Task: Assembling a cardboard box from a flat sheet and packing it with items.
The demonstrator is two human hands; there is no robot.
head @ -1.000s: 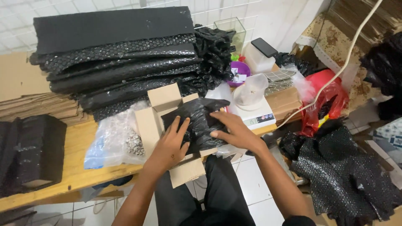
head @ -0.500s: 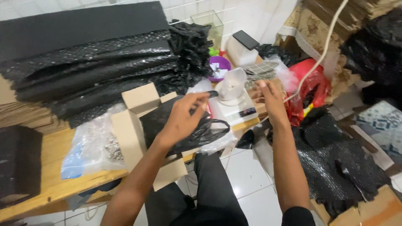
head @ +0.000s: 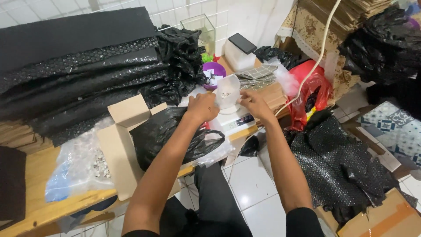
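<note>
Frame centre: left hand (head: 202, 106) and right hand (head: 253, 102) both curled around translucent plastic cup (head: 228, 91) on white scale (head: 234, 120). Black bag (head: 169, 136) in open cardboard box (head: 125, 140), lower left.

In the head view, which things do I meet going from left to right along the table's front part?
Clear plastic bag → open cardboard box → black plastic bag → left hand → translucent cup → right hand → red plastic bag.

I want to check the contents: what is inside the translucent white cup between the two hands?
Small pale pieces lie inside the cup; their kind is unclear. The cup's lower part hides behind the left hand.
</note>
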